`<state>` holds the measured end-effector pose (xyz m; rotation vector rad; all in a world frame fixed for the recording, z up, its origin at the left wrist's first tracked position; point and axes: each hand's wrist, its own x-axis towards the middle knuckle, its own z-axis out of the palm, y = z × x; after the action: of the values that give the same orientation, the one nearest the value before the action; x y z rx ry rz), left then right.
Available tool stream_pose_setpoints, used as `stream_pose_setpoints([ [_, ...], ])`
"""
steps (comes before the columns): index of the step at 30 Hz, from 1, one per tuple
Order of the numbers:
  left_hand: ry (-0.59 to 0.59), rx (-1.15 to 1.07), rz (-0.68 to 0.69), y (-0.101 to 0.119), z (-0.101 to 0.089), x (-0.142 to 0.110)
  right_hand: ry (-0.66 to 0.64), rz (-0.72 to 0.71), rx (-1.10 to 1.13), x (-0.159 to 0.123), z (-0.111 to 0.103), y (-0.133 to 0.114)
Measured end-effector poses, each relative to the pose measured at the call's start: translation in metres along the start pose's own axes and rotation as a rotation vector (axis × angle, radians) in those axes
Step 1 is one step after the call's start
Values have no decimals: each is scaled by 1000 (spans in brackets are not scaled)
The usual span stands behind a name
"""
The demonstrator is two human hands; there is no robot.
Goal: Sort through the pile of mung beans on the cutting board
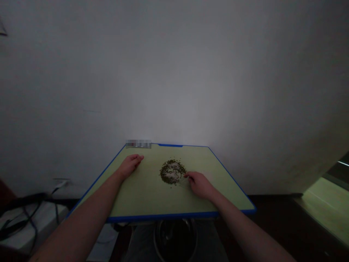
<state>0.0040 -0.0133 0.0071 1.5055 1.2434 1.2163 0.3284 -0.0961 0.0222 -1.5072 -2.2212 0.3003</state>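
Note:
On the pale green tabletop [152, 200] with a blue rim lies a loose pile of small dark green grains [165, 171], perhaps beans, mixed with white grains [172, 177]. My right hand [200, 184] is at the pile's right edge, thumb and fingertips pinched together; whatever they hold is too small to make out. To the left, apart from the pile, my left hand [130, 166] rests on the tabletop with its fingers curled and pressed together. The inside of that hand is hidden.
A round metal pot [175, 238] sits below the table's front edge, over the lap. At lower left, black cables [35, 213] lie on a white surface near a wall plug [61, 183]. The wall [174, 91] stands right behind the table. A blurred-out strip [138, 144] lies at the far left corner.

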Motion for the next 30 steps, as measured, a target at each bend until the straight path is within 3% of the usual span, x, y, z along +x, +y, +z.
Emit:
stream_pose_setpoints([
  [18,3,35,7,-3,-1,3,-77,-149,-3,19,13,-29],
  [30,-5,13,11,1,0,-1,-81,-100,-47,2,2,-20],
])
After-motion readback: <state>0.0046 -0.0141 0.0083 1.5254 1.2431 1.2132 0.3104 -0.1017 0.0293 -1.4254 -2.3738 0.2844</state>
